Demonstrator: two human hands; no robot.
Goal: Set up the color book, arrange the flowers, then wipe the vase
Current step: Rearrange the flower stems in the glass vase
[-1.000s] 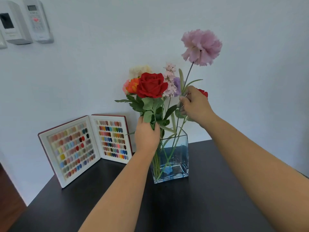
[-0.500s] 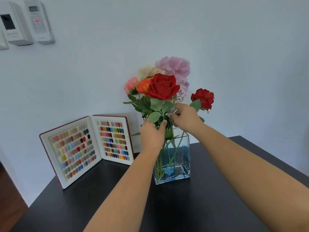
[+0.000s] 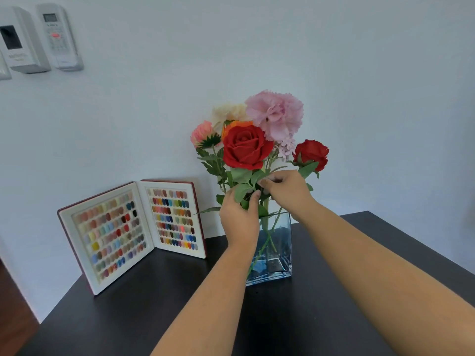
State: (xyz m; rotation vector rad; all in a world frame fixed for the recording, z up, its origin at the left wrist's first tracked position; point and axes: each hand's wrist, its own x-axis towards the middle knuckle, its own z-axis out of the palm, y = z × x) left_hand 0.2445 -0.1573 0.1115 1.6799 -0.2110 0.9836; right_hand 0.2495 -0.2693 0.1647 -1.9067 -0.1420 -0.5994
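Above the vase (image 3: 279,242), my left hand (image 3: 239,219) grips the stems; my right hand (image 3: 288,191) pinches one, so I should nudge gently.

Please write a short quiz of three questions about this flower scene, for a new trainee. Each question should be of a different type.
1. True or false: the color book lies closed and flat on the table.
2. Multiple choice: where does the big pink flower sit in the bunch? A) lying on the table B) at the top, behind the large red rose C) inside the color book
3. Fill in: the left hand and the right hand both grip the stems just above the rim of the glass ____.

Key: 1 false, it stands open against the wall; 2 B; 3 vase.
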